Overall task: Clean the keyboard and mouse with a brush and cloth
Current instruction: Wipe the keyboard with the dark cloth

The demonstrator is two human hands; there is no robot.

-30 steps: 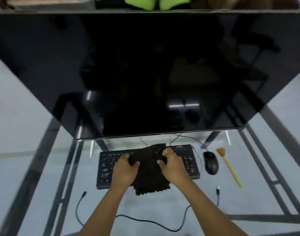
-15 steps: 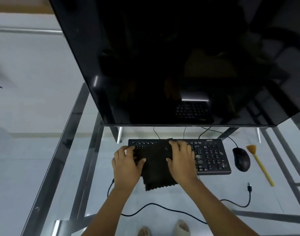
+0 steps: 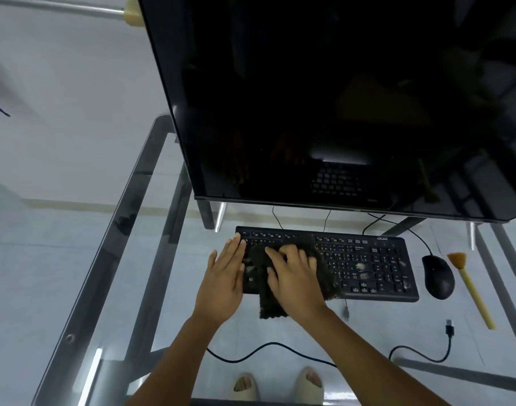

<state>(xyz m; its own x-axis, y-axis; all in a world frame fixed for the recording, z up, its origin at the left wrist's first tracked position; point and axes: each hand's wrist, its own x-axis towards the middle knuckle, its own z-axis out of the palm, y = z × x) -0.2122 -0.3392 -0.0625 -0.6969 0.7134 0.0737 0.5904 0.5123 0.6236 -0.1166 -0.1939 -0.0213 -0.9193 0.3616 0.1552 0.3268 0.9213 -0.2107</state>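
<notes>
Black full-size keyboard [image 3: 368, 262] lying flat, dark fuzzy cloth [image 3: 270, 300] draping its left half, black mouse [image 3: 438, 276] sitting just right, yellow-handled brush [image 3: 472, 291] lying beside it

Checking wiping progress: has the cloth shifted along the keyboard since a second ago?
Yes. The cloth has slid toward the keyboard's left end; it earlier covered the middle.
</notes>
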